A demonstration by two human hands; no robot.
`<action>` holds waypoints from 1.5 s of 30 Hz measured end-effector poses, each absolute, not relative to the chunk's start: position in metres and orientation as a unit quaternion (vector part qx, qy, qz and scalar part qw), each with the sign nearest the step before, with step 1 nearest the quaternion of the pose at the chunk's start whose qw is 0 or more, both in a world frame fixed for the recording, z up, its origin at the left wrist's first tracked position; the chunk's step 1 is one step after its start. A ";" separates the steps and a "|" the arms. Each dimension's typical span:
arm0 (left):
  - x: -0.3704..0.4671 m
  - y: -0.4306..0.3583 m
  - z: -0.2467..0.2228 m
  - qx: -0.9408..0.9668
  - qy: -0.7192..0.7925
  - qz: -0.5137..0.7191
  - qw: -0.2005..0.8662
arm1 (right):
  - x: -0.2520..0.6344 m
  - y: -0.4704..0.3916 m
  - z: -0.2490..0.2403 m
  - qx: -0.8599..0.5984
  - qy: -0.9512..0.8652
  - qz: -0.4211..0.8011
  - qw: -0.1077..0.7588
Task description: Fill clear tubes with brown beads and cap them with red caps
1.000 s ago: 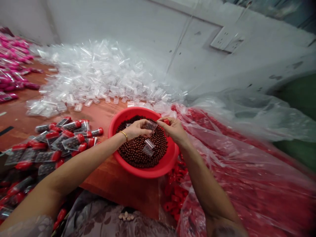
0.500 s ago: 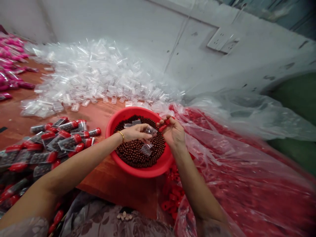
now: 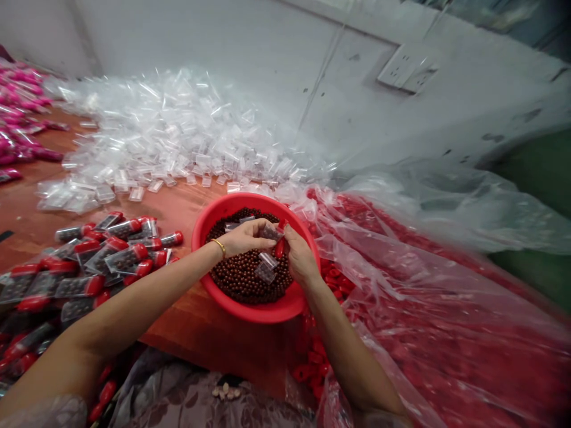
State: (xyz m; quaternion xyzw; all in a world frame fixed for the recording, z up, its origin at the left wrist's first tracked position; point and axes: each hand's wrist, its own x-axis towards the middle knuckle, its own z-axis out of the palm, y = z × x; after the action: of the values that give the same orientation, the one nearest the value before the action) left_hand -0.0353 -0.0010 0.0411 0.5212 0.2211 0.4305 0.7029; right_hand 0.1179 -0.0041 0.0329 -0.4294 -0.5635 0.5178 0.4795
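A red basin (image 3: 259, 314) holds many small brown beads (image 3: 243, 276), with a few clear plastic containers (image 3: 266, 272) lying on them. Above the beads, my left hand (image 3: 247, 238), with a gold bangle at the wrist, is closed on a clear container (image 3: 270, 232). My right hand (image 3: 300, 254) pinches a red cap (image 3: 281, 240) at the right end of that container. The two hands nearly meet over the basin's right half. Whether the cap sits on the container is too small to tell.
Filled containers with red caps (image 3: 127, 259) lie at the left. Clear empty containers (image 3: 178, 137) are heaped along the wall. Pink packages (image 3: 22, 119) lie far left. Red caps under plastic sheeting (image 3: 423, 309) spread over the right side.
My right hand has moved left and down with a red cap, from the basin's right rim to the container in my left hand. My left hand has barely moved.
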 end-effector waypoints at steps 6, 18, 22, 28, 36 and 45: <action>-0.034 0.001 0.037 0.560 0.255 0.438 0.656 | 0.129 -0.010 0.040 -0.442 -0.585 0.468 0.494; -0.035 -0.008 0.039 0.678 0.297 0.390 0.548 | 0.143 -0.010 0.051 -0.420 -0.739 0.345 0.399; -0.033 -0.009 0.037 0.682 0.303 0.396 0.535 | 0.141 -0.017 0.049 -0.436 -0.695 0.425 0.382; -0.032 -0.007 0.035 0.691 0.311 0.388 0.525 | 0.141 -0.020 0.056 -0.442 -0.700 0.422 0.369; -0.033 -0.011 0.041 0.663 0.276 0.363 0.594 | 0.141 -0.024 0.058 -0.446 -0.656 0.499 0.347; -0.032 -0.004 0.039 0.686 0.354 0.358 0.525 | 0.136 -0.027 0.046 -0.454 -0.581 0.518 0.433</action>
State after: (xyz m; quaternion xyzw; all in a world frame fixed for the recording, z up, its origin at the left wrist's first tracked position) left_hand -0.0320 -0.0039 0.0391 0.6861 0.3536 0.3581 0.5253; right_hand 0.1365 -0.0268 0.0459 -0.4538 -0.5810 0.5182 0.4334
